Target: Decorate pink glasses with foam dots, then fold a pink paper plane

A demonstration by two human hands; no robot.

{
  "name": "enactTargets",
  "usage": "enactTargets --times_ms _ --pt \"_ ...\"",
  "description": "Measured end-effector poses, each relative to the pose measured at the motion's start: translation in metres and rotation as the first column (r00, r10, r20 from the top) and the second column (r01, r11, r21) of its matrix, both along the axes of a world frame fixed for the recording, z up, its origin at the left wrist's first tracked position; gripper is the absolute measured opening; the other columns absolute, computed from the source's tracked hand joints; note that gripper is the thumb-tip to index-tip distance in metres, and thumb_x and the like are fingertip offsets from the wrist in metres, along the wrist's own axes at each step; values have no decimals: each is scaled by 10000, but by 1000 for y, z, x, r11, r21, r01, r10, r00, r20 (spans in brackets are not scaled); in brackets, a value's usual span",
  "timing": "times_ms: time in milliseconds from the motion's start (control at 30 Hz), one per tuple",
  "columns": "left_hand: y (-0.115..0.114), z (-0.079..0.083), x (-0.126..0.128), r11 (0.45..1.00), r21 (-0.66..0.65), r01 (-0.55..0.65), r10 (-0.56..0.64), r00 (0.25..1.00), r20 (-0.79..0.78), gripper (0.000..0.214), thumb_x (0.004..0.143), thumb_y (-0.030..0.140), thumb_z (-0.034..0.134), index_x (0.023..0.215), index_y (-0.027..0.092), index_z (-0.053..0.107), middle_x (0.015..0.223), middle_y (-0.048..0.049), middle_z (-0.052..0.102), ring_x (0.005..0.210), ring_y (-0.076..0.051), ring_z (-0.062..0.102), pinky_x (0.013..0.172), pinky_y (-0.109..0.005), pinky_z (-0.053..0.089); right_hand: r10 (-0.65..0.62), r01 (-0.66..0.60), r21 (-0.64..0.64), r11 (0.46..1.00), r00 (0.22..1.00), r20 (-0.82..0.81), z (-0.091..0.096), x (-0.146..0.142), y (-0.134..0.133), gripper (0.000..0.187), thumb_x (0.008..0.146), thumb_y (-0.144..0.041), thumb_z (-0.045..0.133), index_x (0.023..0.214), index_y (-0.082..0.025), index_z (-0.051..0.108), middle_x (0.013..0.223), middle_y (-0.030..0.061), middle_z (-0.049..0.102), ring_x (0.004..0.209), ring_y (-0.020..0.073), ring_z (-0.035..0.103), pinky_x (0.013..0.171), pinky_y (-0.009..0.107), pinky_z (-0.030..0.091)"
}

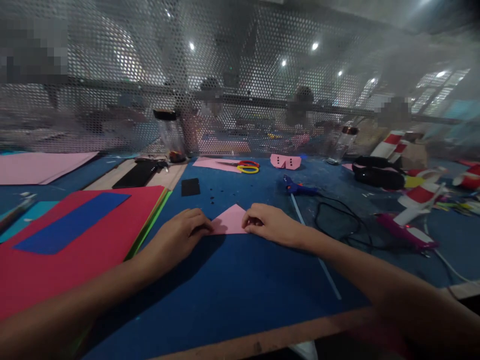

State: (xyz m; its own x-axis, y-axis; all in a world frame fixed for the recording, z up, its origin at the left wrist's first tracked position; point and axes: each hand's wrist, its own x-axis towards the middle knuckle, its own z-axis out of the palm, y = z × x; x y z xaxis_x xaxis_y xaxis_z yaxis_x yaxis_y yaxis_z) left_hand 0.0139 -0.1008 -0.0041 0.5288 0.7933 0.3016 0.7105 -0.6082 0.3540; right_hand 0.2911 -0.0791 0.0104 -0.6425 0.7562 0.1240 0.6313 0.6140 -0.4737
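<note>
A pink sheet of paper folded into a triangle (230, 222) lies on the blue tabletop, its point facing away from me. My left hand (183, 227) pinches the left corner between thumb and fingers. At the opposite corner, my right hand (272, 223) has its fingers curled closed on the paper. Beyond my hands lie a small black paper square (191, 187) and tiny black bits. Scissors with red and yellow handles (248, 167) rest on a pink paper strip farther back. A pink folded piece with black dots (285, 161) stands near them.
Right of my hands are a blue glue gun (300, 187), its black cord and a glue stick (330, 277). Red and blue sheets (93, 270) are stacked at left, near a black phone (135, 174). Glass jars (172, 137) stand before the perforated metal screen (247, 65).
</note>
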Motion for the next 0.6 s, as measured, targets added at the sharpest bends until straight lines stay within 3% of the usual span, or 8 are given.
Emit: enactTargets --times_ms 333,600 --pt "-7 -3 -2 960 231 159 -106 969 -225 283 1027 227 418 991 148 687 938 -86 644 888 -203 613 793 -331 500 91 -132 289 948 984 151 1 0 -9 102 953 -192 576 977 -189 675 961 43 665 887 173 578 805 313 351" --pt "-7 -4 0 956 235 174 -117 964 -237 280 1024 224 423 951 143 681 901 -75 645 854 -198 621 762 -325 505 117 -145 254 956 985 125 0 -1 -11 99 952 -187 571 976 -164 665 957 44 637 829 149 562 730 263 385"
